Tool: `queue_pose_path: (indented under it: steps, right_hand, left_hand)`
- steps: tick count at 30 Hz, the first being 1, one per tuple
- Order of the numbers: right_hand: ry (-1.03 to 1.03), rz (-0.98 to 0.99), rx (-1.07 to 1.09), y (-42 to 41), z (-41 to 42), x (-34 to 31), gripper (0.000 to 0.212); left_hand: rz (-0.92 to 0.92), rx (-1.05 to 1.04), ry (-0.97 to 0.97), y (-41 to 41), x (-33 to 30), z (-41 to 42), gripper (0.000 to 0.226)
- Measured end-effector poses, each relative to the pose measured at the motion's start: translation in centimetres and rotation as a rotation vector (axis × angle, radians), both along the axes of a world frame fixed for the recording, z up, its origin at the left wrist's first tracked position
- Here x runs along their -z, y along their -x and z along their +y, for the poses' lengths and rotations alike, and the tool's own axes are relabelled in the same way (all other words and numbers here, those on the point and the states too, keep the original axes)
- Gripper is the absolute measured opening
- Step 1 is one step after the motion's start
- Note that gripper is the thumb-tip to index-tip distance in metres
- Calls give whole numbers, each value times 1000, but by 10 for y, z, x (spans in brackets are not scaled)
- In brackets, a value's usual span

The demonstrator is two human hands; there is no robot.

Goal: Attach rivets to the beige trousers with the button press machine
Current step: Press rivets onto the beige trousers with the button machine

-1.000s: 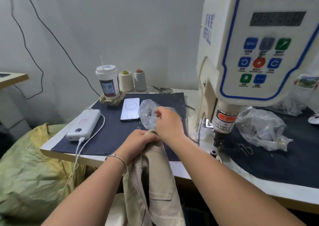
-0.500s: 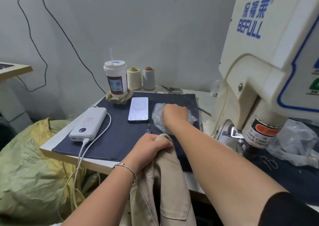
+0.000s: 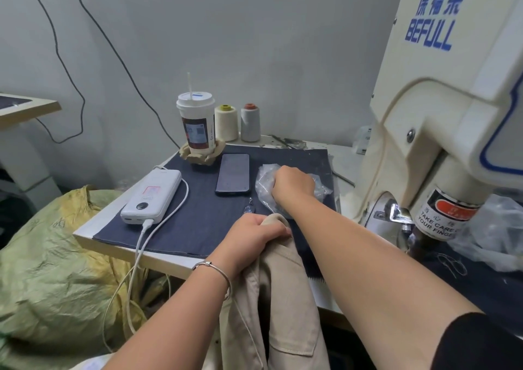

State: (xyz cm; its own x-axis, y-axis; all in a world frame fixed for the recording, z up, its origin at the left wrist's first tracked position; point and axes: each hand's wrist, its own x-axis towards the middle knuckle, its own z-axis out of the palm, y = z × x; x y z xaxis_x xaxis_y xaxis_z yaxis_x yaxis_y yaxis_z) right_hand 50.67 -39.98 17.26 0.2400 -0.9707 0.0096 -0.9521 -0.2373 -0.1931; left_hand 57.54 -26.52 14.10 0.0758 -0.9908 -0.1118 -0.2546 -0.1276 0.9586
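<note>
The button press machine (image 3: 441,120) fills the right side, its cream body overhanging the worktop (image 3: 85,235) with the punch head near the right edge, wearing a label that warns about fingers. A dark cloth mat (image 3: 195,228) covers most of the worktop. The beige trousers (image 3: 280,307) hang over the front edge, their top bunched up on the mat and the rest dropping below. Below the worktop's left side lies a crumpled green-yellow sack (image 3: 51,270). On the mat sit a white power bank (image 3: 151,197) toward the left edge with its cable trailing off the front, a dark phone (image 3: 233,173) mid-mat, a takeaway cup (image 3: 196,126) and two thread cones (image 3: 226,122) at the back edge, and a small clear plastic bag (image 3: 264,180) beside the phone, likely holding the rivets, though its contents are too small to tell.

Risks, as I judge them: the trousers are held only at the top, so a slackened grip could let their hanging weight slide them off the front edge. Fishing in the thin bag could spill small parts onto the dark mat. Later, fingers near the punch head are the real hazard.

The left hand (image 3: 256,235) is clenched around the bunched top of the trousers at the front of the mat. The right hand (image 3: 293,184) is curled, fingers down, resting on or in the plastic bag; whether it pinches a rivet cannot be told.
</note>
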Motion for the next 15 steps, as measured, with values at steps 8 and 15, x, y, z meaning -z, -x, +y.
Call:
queue_pose_path:
  steps: [8,15]
  right_hand:
    - [-15,-65,46,-7,-5,4,24]
    - [16,-58,61,-7,-3,7,18]
  left_hand:
    - [-15,-1,6,-1,2,0,27]
    - [-22,-13,4,1,0,-1,25]
